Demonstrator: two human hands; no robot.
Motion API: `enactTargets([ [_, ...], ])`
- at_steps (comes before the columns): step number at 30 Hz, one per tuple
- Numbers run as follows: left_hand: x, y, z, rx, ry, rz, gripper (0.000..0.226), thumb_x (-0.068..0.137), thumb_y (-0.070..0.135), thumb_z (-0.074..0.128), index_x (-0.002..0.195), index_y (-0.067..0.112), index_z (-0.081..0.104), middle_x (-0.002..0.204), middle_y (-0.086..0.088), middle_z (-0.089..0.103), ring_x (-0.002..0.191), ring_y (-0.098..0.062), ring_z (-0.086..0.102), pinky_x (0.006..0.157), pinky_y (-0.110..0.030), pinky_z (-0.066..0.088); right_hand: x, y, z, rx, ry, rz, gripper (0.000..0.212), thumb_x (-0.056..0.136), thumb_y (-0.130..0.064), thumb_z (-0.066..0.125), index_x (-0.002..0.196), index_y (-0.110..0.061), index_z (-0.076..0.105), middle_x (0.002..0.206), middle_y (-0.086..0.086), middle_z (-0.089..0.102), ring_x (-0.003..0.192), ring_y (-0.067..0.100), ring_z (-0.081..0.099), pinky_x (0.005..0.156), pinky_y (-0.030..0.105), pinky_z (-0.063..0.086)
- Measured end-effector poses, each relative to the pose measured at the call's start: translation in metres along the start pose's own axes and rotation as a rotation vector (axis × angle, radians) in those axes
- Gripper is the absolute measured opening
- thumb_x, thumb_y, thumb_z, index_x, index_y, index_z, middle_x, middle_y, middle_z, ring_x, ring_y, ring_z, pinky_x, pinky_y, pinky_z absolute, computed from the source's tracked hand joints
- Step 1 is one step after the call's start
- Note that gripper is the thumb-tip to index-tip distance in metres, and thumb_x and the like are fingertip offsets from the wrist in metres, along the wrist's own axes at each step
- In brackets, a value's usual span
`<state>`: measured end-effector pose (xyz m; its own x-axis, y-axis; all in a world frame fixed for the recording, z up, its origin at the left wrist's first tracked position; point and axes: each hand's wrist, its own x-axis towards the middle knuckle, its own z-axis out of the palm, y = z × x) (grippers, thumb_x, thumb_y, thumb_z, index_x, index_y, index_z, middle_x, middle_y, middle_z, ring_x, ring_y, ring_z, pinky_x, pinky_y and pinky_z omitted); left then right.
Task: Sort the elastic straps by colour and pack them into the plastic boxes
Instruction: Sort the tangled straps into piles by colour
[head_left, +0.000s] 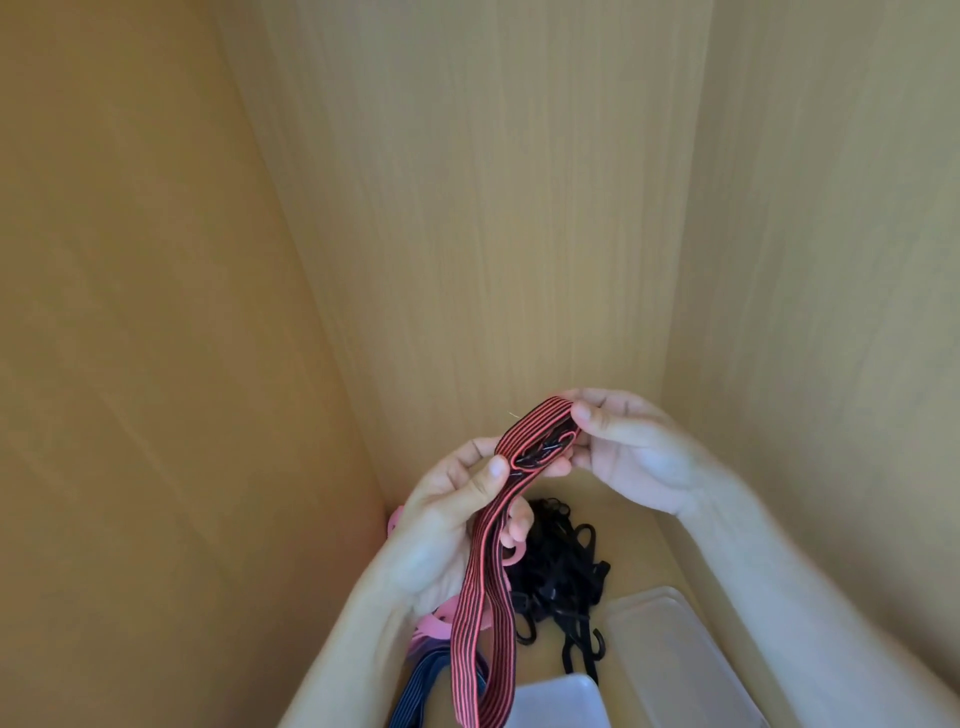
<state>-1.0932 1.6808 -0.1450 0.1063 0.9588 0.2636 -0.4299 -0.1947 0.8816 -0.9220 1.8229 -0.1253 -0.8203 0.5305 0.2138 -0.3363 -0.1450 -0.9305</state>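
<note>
Hanging in the air between both hands, above the boxes: a red-and-black striped flat elastic strap (483, 597), its upper end folding over into a small loop around black plastic hooks (543, 451), its long doubled tail dropping in front of the near box.

Sitting at the bottom edge: a translucent white plastic box (561, 701), its inside mostly cut off from view. Lying just to its right: a second clear plastic box or lid (675, 654), which of the two being impossible to tell.

Resting loose on the pale wooden tabletop (639, 540), outside both: a tangled heap of black elastic straps (561, 566), pink plastic hooks (441, 626) by the left wrist, and a blue striped elastic strap (426, 691) partly behind the red one.

Pinching the near side of the loop between thumb and curled fingers: the left hand (447, 530). Pinching the far end between thumb and fingertips: the right hand (634, 457), reaching in with forearm bare.

Enclosing everything: wood-grain panels (467, 208).
</note>
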Motion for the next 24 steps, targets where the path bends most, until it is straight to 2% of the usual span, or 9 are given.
enactTargets([
  [3,-0.001,0.000,-0.002,0.000,0.011,-0.003,0.034,0.102,0.020,0.057,0.128,-0.001,0.052,0.129,-0.033,0.059,0.061,-0.011,0.059,0.058,-0.022,0.051,0.000,0.000,0.002,0.030,-0.012,0.010,0.037,0.080,-0.025,0.073,0.102,0.004,0.067,0.090,0.016,0.063,0.080,0.025,0.053,0.071,0.033,0.040],
  [6,-0.002,0.000,-0.004,0.024,0.064,0.001,0.035,0.102,0.021,0.055,0.129,-0.003,0.056,0.128,-0.033,0.060,0.064,-0.011,0.059,0.063,-0.021,0.052,0.001,0.001,0.005,0.050,0.042,-0.001,0.036,0.078,-0.023,0.075,0.097,0.005,0.064,0.085,0.012,0.065,0.074,0.020,0.054,0.068,0.030,0.042],
  [9,-0.002,-0.002,-0.006,0.041,0.142,0.008,0.041,0.101,0.020,0.055,0.133,-0.006,0.055,0.125,-0.030,0.063,0.065,-0.010,0.058,0.064,-0.020,0.052,0.000,0.004,0.007,0.059,0.089,-0.027,0.027,0.084,-0.016,0.070,0.099,0.005,0.063,0.086,0.014,0.065,0.073,0.021,0.053,0.064,0.026,0.045],
  [11,-0.002,-0.002,-0.006,0.033,0.177,0.001,0.041,0.101,0.019,0.054,0.133,-0.007,0.056,0.118,-0.026,0.067,0.065,-0.009,0.057,0.064,-0.019,0.052,-0.001,0.005,0.007,0.041,0.083,-0.037,0.033,0.085,-0.014,0.070,0.109,0.008,0.063,0.090,0.017,0.065,0.075,0.022,0.055,0.062,0.025,0.048],
  [13,-0.003,-0.003,-0.005,0.039,0.190,-0.008,0.040,0.102,0.019,0.054,0.133,-0.006,0.057,0.101,-0.014,0.072,0.065,-0.008,0.057,0.065,-0.019,0.052,-0.002,0.006,0.008,0.000,0.055,-0.029,0.044,0.083,-0.012,0.074,0.119,0.010,0.060,0.095,0.019,0.065,0.078,0.025,0.058,0.063,0.026,0.050],
  [15,-0.005,-0.003,-0.004,0.026,0.203,-0.012,0.041,0.101,0.018,0.054,0.133,-0.007,0.056,0.090,-0.007,0.072,0.065,-0.009,0.058,0.066,-0.019,0.052,-0.003,0.006,0.008,-0.032,0.044,-0.024,0.048,0.079,-0.008,0.079,0.120,0.009,0.060,0.096,0.016,0.067,0.080,0.025,0.059,0.064,0.026,0.051],
  [19,-0.006,-0.003,-0.001,-0.007,0.236,-0.012,0.045,0.098,0.021,0.059,0.134,-0.007,0.056,0.089,-0.008,0.071,0.066,-0.010,0.057,0.066,-0.019,0.052,-0.003,0.007,0.008,-0.116,0.063,-0.061,0.047,0.071,-0.004,0.081,0.114,0.007,0.063,0.091,0.010,0.071,0.075,0.019,0.063,0.063,0.027,0.052],
  [24,-0.006,-0.005,0.002,-0.031,0.260,-0.015,0.044,0.099,0.022,0.058,0.133,-0.006,0.057,0.094,-0.009,0.071,0.067,-0.010,0.056,0.064,-0.018,0.051,-0.003,0.010,0.010,-0.171,0.141,-0.108,0.047,0.068,-0.015,0.082,0.107,0.006,0.067,0.089,0.014,0.071,0.070,0.020,0.062,0.060,0.027,0.052],
])
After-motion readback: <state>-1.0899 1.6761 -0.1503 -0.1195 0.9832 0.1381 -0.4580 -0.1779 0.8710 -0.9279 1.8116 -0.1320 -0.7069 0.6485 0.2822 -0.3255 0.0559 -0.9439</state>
